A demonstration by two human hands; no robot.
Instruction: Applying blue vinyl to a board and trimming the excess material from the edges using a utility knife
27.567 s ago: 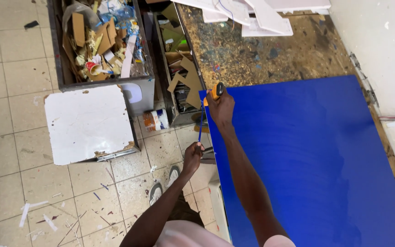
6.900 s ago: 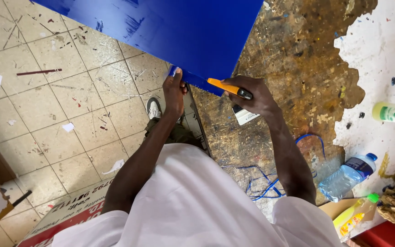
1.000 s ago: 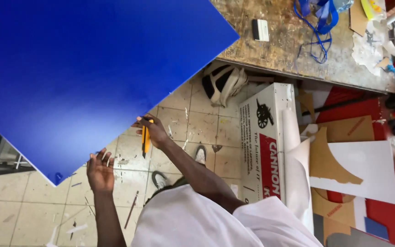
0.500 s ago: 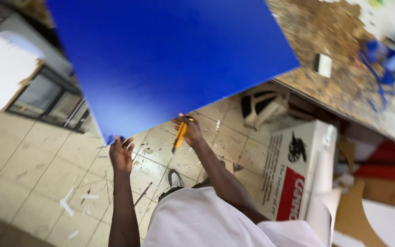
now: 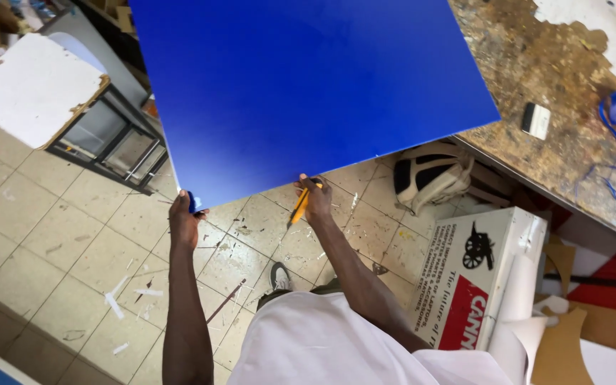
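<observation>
Left hand [image 5: 183, 214] closed on the near corner of a large blue sheet [image 5: 308, 93], fingers wrapped over its edge. Right hand [image 5: 315, 196] clenched around a yellow utility knife [image 5: 298, 209], knuckles against the same near edge, further along it, the knife pointing down toward the floor. The sheet overhangs the near edge of a paint-stained workbench [image 5: 536, 78], its far part resting on the benchtop. Beneath the overhang: tiled floor [image 5: 58, 235], a printed cardboard box [image 5: 479, 278] and a white shoe [image 5: 429, 175].
</observation>
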